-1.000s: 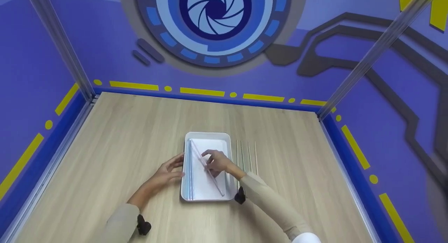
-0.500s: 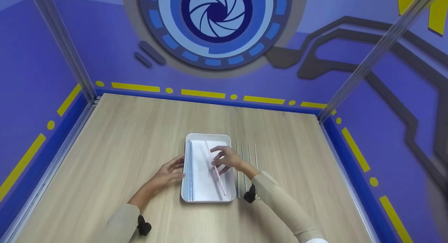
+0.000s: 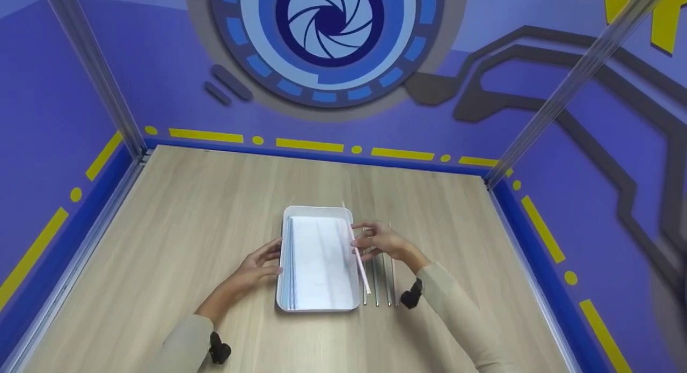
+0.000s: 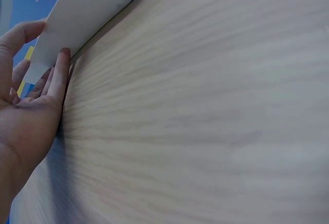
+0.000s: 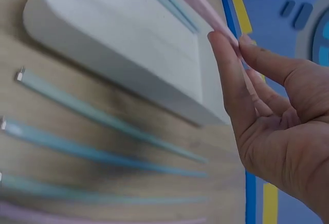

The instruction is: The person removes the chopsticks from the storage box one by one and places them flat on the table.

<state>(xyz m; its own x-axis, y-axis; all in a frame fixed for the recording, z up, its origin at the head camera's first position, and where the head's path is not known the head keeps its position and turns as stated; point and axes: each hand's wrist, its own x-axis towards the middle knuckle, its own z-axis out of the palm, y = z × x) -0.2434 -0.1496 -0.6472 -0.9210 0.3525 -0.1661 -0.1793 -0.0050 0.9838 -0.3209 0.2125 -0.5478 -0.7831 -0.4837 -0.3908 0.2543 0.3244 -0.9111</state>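
While the tray (image 3: 316,211) holds blue sticks (image 3: 291,265), the spread left hand (image 3: 256,268) touches it; the right hand (image 3: 380,240) pinches a pink stick (image 3: 362,267).

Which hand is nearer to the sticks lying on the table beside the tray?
The right hand. It appears just over those sticks, pinching a pink stick. The left hand is farther off, touching the opposite side of the tray.

The head view faces forward and down from above; close wrist views look along left hand (image 4: 28,118) and right hand (image 5: 288,134); all share the tray (image 3: 316,211).
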